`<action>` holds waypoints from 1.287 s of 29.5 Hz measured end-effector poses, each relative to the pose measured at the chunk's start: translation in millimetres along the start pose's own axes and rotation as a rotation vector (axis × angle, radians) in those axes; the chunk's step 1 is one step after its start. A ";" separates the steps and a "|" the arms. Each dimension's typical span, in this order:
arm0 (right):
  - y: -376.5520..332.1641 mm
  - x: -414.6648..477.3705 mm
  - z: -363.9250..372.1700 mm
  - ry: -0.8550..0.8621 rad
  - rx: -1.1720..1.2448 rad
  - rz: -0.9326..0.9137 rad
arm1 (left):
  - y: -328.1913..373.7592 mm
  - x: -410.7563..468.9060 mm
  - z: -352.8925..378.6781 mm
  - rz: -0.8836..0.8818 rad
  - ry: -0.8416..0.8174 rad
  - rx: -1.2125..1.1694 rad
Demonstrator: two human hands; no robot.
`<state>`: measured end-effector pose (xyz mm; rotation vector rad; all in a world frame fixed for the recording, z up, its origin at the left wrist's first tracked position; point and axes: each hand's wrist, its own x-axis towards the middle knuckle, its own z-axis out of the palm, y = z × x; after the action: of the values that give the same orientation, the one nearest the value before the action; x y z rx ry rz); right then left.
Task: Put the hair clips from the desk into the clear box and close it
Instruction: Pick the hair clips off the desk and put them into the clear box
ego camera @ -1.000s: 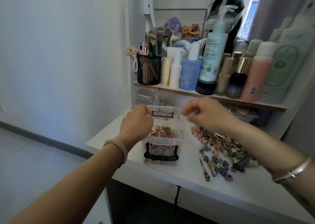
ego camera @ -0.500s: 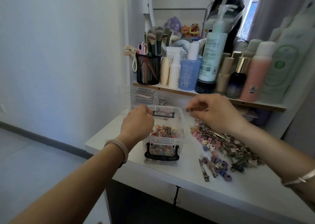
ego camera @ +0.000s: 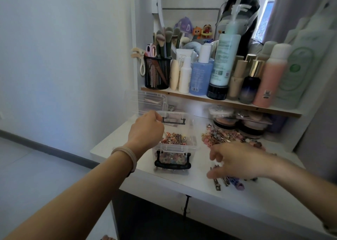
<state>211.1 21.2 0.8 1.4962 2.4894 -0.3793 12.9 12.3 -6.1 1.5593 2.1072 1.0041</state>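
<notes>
The clear box [ego camera: 193,144] stands on the white desk [ego camera: 127,139], its lid [ego camera: 145,101] swung open behind it and many small colourful hair clips inside. My left hand [ego camera: 145,130] is curled over the box's left rim, and a thin metal hair clip pokes from its fingers down into the box. A pile of hair clips [ego camera: 222,135] lies to the right of the box, with a few loose clips [ego camera: 226,182] near the front edge. My right hand [ego camera: 235,159] hovers just above those loose clips, fingers spread, blurred, holding nothing.
A shelf [ego camera: 200,98] above the desk carries bottles and a black mesh brush holder [ego camera: 157,71]. Round compacts [ego camera: 228,123] sit under the shelf behind the pile. The desk's front edge is close to the loose clips.
My right hand has dropped from above the box's right rim down and to the right, onto the loose clips near the front edge. My left hand has stayed at the box.
</notes>
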 end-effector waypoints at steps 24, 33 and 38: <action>-4.6 38.4 12.6 0.216 0.090 0.041 | -0.9 1.2 0.8 0.006 0.006 0.013; -5.0 40.6 17.7 0.270 0.150 0.059 | 0.0 0.0 0.0 0.000 0.000 0.008; -6.4 41.2 18.6 0.318 0.103 0.042 | 1.0 0.1 -0.6 0.003 -0.004 -0.011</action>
<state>187.3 46.5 -28.9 1.7695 2.7066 -0.2846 13.2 12.3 -4.9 1.5588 2.0939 1.0105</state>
